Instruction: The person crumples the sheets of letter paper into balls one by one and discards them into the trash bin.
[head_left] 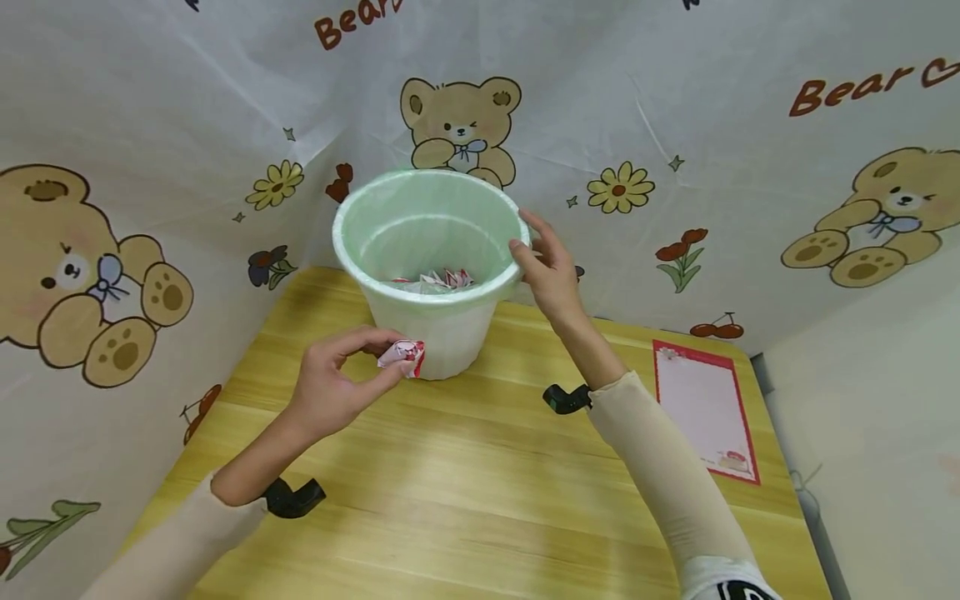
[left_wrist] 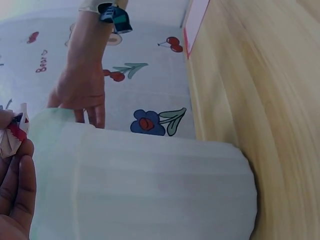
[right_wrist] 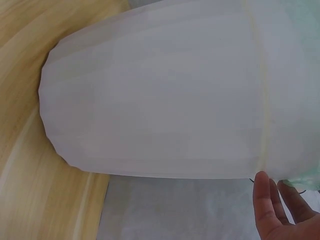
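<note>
At left, the left hand (head_left: 339, 379) pinches a crumpled red-and-white wrapper (head_left: 401, 355) just outside the pale bin's (head_left: 438, 329) near side; a loosened grip could drop it onto the table (head_left: 450, 475). The right hand (head_left: 553, 271) touches the far-right rim (head_left: 408, 294) with relaxed fingers (right_wrist: 264, 202), where a careless push might tip the bin.

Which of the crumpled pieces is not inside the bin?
The crumpled piece pinched by the left hand, outside the bin; the other pieces lie inside it.

A crumpled red-white scrap (head_left: 402, 353), perhaps paper, is held before an upright white bin (head_left: 442, 329).
</note>
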